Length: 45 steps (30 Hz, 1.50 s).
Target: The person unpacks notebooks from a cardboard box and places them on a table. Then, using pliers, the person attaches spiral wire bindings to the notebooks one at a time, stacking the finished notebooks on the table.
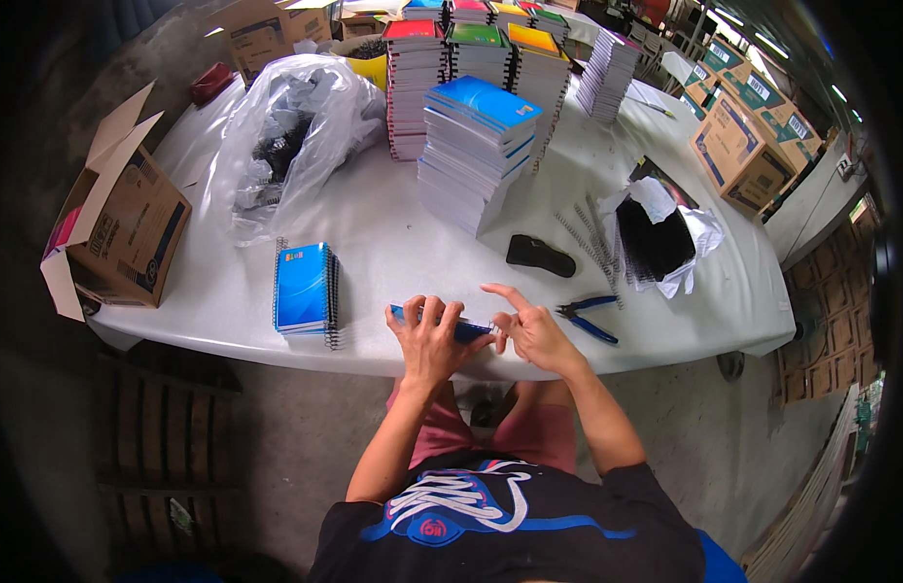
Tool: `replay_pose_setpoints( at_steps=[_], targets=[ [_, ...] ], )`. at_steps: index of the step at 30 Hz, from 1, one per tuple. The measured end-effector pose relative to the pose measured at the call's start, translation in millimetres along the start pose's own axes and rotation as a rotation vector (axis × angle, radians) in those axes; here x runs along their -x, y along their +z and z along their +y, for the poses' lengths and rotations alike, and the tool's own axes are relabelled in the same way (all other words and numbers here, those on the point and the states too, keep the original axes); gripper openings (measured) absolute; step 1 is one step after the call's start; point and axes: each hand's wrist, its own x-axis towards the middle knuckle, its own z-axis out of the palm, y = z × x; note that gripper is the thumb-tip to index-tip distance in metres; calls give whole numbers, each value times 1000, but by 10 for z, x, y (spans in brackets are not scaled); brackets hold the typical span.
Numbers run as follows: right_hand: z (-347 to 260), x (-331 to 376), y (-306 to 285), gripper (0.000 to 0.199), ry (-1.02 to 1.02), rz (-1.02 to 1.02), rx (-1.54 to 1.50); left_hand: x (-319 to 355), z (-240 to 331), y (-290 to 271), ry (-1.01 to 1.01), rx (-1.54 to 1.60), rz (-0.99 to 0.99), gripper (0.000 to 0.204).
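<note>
Near the table's front edge, my left hand (428, 338) is closed over a small blue-covered notebook (468, 332), its fingers across the top. My right hand (537, 338) meets the notebook's right end, where a bit of wire coil shows. Its index finger is stretched out while the other fingers curl in; what they pinch is too small to make out. Blue-handled pliers (593, 321) lie right of that hand. Beyond them are loose spiral coils (595, 243) and a dark, elongated object (541, 256). Left of my hands sits a small pile of blue spiral notebooks (304, 289).
A tall stack of unbound blue-covered pads (476, 155) stands mid-table, before red, green and yellow notebook stacks (416, 92). Black coils (656, 238) lie in white wrapping at right. A clear plastic bag (296, 146) and open carton (131, 228) stand left; cartons (748, 146) stand right.
</note>
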Motion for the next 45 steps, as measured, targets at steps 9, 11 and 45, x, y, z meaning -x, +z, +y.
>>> replay_pose_setpoints(
  at_steps=[9,11,45],
  targets=[
    [190,54,-133,19,-300,64,287,17,-89,-82,32,134,33,51],
    [252,-19,-239,20,-148,-75,182,5,-94,-75,25,161,45,50],
    [462,-338,-286,41,-361,-152,-529,-56,-89,-113,-74,388,132,58]
  ],
)
